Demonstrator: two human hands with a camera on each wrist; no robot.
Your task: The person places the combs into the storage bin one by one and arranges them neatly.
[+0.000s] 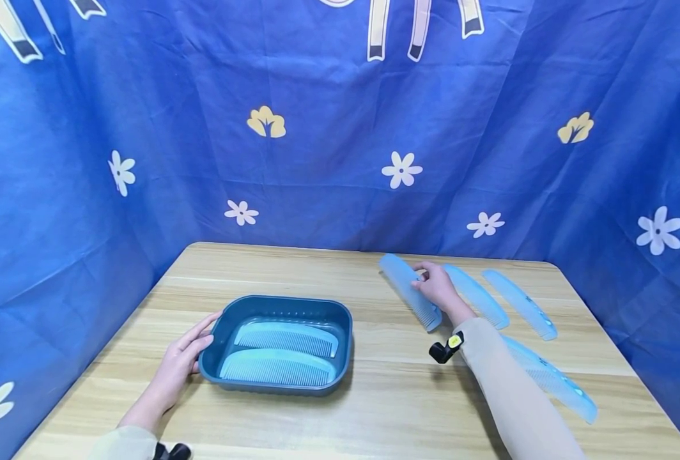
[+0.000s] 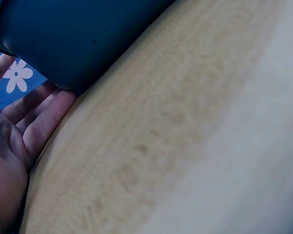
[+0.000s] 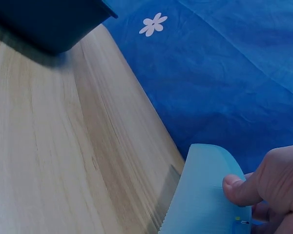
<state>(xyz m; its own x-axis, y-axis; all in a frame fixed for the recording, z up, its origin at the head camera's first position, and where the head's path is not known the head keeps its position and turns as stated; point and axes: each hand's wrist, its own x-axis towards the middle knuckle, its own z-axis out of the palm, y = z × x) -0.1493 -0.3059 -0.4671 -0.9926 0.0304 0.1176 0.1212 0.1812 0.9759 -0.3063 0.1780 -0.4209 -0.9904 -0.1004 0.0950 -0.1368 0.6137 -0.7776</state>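
Seen from the head, the right hand pinched a comb right of the tub, which held two more combs. From the left wrist, the left hand touched the tub with nearly straight fingers; from the right, a thumb pressed the comb.

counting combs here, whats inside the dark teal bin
Inside the bin lie a nearer blue comb and a farther blue comb; what is directly beneath them is covered.

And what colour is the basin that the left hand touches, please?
The basin is dark teal-blue, inside and outside; it shows best in the head view.
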